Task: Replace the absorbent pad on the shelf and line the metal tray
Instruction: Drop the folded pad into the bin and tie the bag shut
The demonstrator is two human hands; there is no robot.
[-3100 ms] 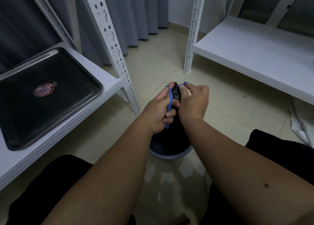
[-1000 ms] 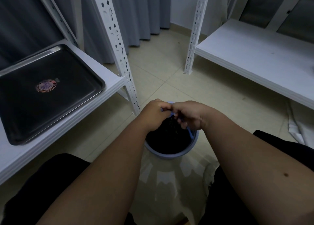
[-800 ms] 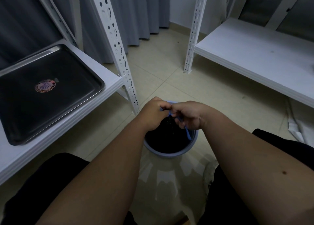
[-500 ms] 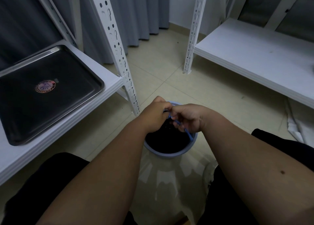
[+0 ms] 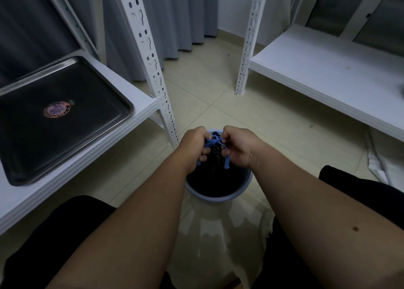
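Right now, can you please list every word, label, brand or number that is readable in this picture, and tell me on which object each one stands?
No text can be read.
Round sticker on the floor of the metal tray: reddish ring with a blue emblem; its lettering is too small and blurred to read.
Small grey mark beside the sticker: unreadable.
Shelf uprights, white shelves, bin and blue bag ties: no visible writing.
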